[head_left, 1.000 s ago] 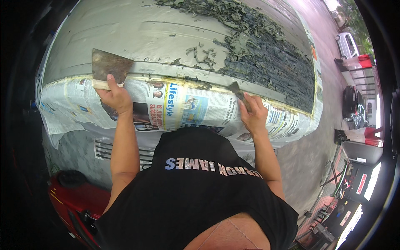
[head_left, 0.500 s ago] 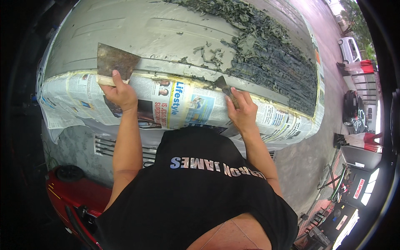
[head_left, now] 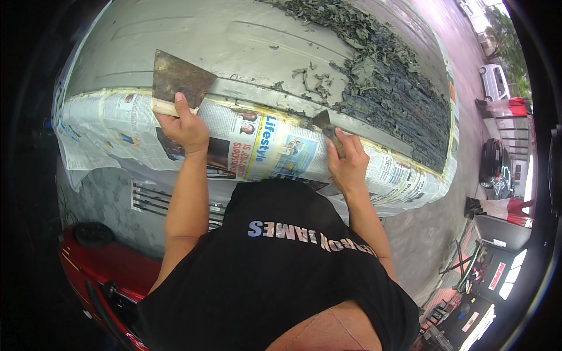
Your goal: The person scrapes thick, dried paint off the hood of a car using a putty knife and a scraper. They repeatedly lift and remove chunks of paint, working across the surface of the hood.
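Note:
A broad, rust-brown metal putty knife [head_left: 182, 76] with a pale wooden edge is gripped in my left hand [head_left: 186, 127], thumb lying on its face. Its blade overlaps the near edge of a grey vehicle panel [head_left: 234, 50]. My right hand [head_left: 350, 162] is closed round a narrow scraper [head_left: 322, 120], whose dark blade sits at the taped seam. Under both hands, newspaper [head_left: 225, 120] masks the area below the panel, bordered by yellowish tape [head_left: 266, 111]. Wrinkled, peeling dark paint [head_left: 380, 88] covers the panel's right part, and loose curls [head_left: 316, 85] lie left of it.
A red car [head_left: 126, 263] stands at the lower left, near a floor grate [head_left: 155, 202]. On the right are a white van [head_left: 494, 82], a black car [head_left: 493, 155] and a workbench area [head_left: 468, 310] with tools. Concrete floor [head_left: 407, 245] runs beside the covered vehicle.
The view has shifted a little, so the panel and newspaper appear further right. Both hands keep their tools; the right scraper is slightly further left along the seam relative to the loose curls.

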`<move>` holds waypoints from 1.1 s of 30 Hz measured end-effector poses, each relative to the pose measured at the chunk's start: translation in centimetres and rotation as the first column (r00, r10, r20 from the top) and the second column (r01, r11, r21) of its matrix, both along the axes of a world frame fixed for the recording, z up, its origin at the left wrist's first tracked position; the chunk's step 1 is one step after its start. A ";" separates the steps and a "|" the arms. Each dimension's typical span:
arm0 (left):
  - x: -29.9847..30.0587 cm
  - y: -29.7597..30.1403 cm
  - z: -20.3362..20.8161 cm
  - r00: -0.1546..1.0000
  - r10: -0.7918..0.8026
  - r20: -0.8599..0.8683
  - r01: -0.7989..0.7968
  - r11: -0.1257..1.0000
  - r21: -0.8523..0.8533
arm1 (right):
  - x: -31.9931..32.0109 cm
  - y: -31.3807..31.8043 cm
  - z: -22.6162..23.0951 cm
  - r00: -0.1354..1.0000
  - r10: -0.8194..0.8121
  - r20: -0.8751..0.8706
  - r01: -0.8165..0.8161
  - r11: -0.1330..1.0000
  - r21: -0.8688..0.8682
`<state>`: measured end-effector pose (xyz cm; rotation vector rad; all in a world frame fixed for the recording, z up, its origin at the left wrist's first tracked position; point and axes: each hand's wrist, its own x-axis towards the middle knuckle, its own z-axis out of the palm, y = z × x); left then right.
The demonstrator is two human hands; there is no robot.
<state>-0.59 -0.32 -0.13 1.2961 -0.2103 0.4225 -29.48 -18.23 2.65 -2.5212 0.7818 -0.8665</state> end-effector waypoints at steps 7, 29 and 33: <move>0.4 0.1 -0.4 0.997 0.007 0.072 -0.006 1.000 -0.014 | 2.7 1.3 0.4 0.999 0.031 0.023 -0.031 0.999 0.024; 0.2 0.2 -1.1 0.994 -0.106 0.006 0.105 0.981 -0.166 | 5.4 -4.3 7.0 0.906 -0.285 0.313 0.032 0.783 0.622; 0.5 0.5 -0.8 0.996 -0.086 0.004 0.086 0.996 -0.014 | 3.5 -7.7 15.3 0.858 -0.282 0.429 0.058 0.883 0.465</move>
